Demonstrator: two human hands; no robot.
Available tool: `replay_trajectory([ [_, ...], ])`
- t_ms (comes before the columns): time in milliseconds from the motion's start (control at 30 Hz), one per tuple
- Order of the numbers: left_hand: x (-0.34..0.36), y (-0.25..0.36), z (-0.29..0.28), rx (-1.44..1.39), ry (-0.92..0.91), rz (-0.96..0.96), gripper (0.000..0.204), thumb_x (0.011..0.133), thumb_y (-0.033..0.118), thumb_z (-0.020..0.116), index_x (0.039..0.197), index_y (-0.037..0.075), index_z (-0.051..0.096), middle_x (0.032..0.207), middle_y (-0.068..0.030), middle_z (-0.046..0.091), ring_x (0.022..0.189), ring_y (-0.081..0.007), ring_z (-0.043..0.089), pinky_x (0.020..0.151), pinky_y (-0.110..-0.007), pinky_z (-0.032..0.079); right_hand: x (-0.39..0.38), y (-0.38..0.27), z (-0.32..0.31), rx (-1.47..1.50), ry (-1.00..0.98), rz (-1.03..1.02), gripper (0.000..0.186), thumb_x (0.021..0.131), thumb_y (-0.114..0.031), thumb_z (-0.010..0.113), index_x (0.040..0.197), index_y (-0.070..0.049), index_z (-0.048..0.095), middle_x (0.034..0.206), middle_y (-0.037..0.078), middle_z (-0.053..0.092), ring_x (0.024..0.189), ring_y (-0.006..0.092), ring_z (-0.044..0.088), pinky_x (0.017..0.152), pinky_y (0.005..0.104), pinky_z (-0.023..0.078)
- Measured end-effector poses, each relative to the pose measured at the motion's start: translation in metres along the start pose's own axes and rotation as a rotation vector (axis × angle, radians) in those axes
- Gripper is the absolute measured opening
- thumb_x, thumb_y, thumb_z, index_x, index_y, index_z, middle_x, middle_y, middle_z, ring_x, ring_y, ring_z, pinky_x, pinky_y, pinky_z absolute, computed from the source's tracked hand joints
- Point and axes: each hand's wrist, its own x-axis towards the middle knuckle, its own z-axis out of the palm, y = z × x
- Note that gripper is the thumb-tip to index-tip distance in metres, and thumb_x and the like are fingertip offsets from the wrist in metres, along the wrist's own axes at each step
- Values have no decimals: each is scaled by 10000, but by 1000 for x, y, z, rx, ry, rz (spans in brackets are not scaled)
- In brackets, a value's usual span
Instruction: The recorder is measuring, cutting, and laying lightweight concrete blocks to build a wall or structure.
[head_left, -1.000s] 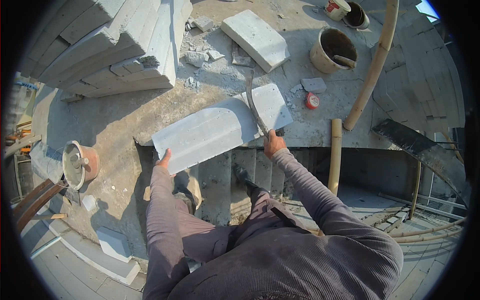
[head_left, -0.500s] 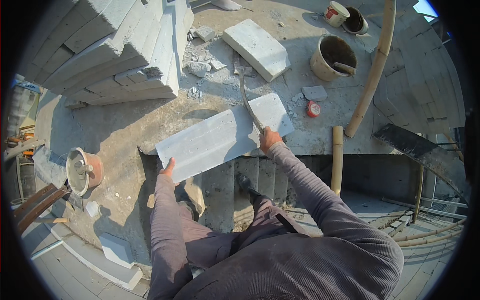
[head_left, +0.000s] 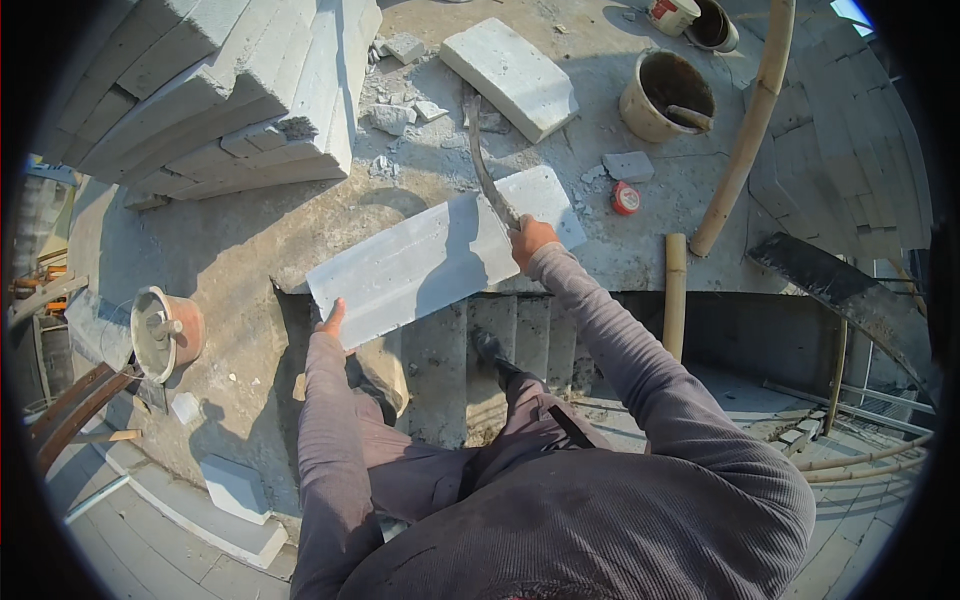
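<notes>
Pushed farther outward, one curved blade [head_left: 479,160] lies across one pale block [head_left: 400,265] at the slab edge [head_left: 620,278]. Left hand [head_left: 330,325] grasps the block's left end, apparently steadying it against the blade, whose near end the right hand [head_left: 533,241] clenches. Left to right: one tub [head_left: 188,330], one red tape measure [head_left: 626,198], three buckets [head_left: 643,106].

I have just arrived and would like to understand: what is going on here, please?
A person's left hand holds the left end of a long pale block. The right hand grips a curved, blade-like tool reaching over the block's far edge, nearer its right end. A red tape measure lies on the concrete to the right.
</notes>
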Motion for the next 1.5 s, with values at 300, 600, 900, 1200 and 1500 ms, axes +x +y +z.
replay_trajectory([
  [300,10,-6,1,8,15,9,1063,589,774,766,1321,45,512,1234,-146,611,1056,-349,638,844,-609,506,-78,25,20,152,265,-78,277,948,-216,561,1024,10,421,733,303,626,734,518,616,653,565,491],
  [600,9,-4,1,33,-2,13,1022,587,783,759,1279,61,551,1156,-135,658,1013,-326,662,822,-565,528,-99,41,3,353,565,-225,278,955,-226,557,964,15,418,683,303,594,627,508,590,548,553,468],
  [900,3,2,-2,50,6,-4,1070,607,770,757,1358,61,476,1326,-147,556,1168,-332,582,908,-613,480,-117,91,80,130,6,100,312,950,-274,542,1039,7,439,777,335,626,810,530,614,734,585,484],
  [1200,-2,5,1,-3,-92,-4,995,641,746,756,1344,88,502,1275,-118,605,1160,-336,596,901,-613,477,-56,66,55,23,-84,124,300,938,-274,523,1105,-26,494,951,313,656,970,492,630,866,535,503],
  [1500,5,3,1,12,-95,-11,1026,620,745,771,1349,79,492,1259,-126,611,1116,-353,615,913,-629,463,-45,87,6,-53,62,237,325,922,-280,569,1117,-34,483,972,300,659,945,485,627,845,539,500],
])
